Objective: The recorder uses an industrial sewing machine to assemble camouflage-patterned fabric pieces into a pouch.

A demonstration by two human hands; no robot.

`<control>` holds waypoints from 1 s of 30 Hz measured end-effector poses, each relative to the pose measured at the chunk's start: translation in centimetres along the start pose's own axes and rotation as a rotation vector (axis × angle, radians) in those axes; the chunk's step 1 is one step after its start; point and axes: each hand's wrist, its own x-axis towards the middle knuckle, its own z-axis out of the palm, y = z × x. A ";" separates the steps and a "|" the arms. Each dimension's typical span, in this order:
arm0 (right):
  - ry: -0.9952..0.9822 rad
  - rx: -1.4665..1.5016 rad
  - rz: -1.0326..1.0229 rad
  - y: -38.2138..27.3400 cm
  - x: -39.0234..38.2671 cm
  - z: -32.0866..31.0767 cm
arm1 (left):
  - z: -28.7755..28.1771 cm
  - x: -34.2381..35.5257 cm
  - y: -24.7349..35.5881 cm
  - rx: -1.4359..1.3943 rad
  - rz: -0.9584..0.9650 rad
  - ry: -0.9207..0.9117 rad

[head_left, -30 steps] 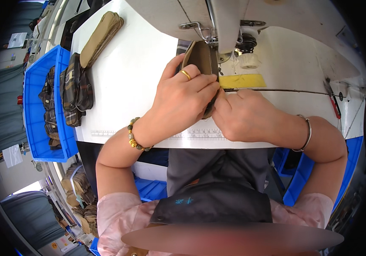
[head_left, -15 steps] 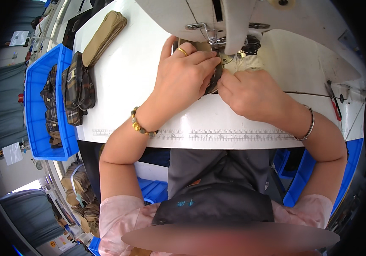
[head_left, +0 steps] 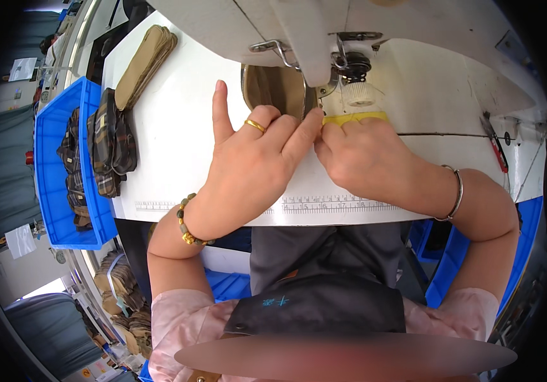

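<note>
Olive fabric piece (head_left: 278,89) lies under the sewing machine (head_left: 324,38) at the bench's (head_left: 178,159) far edge; your left hand (head_left: 254,165) presses it flat with fingers (head_left: 299,137) spread, while your right hand (head_left: 362,156) seems curled beside it.

A blue plastic bin (head_left: 53,191) stands against the left edge of the white table (head_left: 171,127), holding plaid fabric pieces (head_left: 104,149) (some drape over its rim). A stack of tan pieces (head_left: 144,63) lies near the table's far left corner. A printed ruler strip (head_left: 337,204) runs along the near edge.
</note>
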 end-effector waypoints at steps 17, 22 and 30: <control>0.040 0.012 -0.024 0.3 0.4 0.1 | 1.2 0.1 -0.3 -0.057 -0.106 0.191; 0.021 0.019 0.030 -0.2 0.2 -0.4 | 1.6 0.4 -0.4 -0.099 -0.066 0.198; -0.055 -0.026 -0.005 -0.8 -0.2 -0.8 | 1.8 0.3 -0.6 -0.144 -0.002 0.166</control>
